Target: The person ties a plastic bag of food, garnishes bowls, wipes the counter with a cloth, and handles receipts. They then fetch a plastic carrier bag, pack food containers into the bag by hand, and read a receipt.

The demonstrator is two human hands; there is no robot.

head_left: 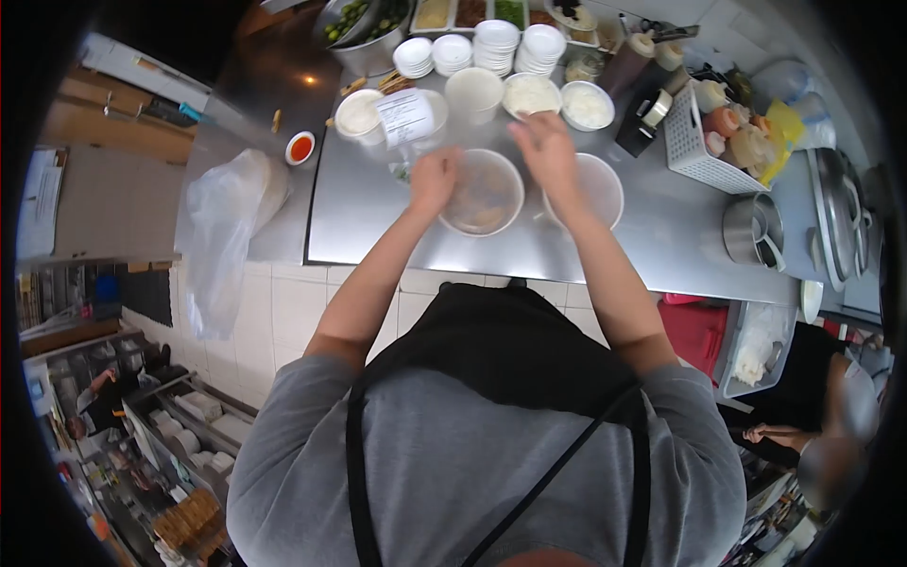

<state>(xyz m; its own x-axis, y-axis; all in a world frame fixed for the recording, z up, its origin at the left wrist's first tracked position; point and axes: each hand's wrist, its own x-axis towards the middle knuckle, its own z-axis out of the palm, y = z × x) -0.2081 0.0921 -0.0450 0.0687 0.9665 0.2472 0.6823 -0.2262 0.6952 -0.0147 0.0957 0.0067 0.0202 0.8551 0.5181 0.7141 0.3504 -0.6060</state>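
Note:
On the steel counter stands a round bowl point(484, 194) with brownish contents. My left hand point(436, 180) is at its left rim, fingers curled, and what they hold, if anything, is hidden. Above and right of this bowl is my right hand point(543, 146), blurred, its fingertips near the lower rim of a bowl of white food point(531, 96). Another round bowl point(597, 189) stands partly under my right wrist. A printed paper slip point(406, 117) lies over containers left of an empty white bowl point(474, 93). A second white-filled bowl point(588, 105) sits to the right.
Stacked white lids point(496, 42) line the back. A plastic bag point(227, 227) hangs over the left edge near a cup of red sauce point(300, 148). Right are a white basket of bottles point(704, 151) and a metal pot point(751, 231). Other people are at both lower sides.

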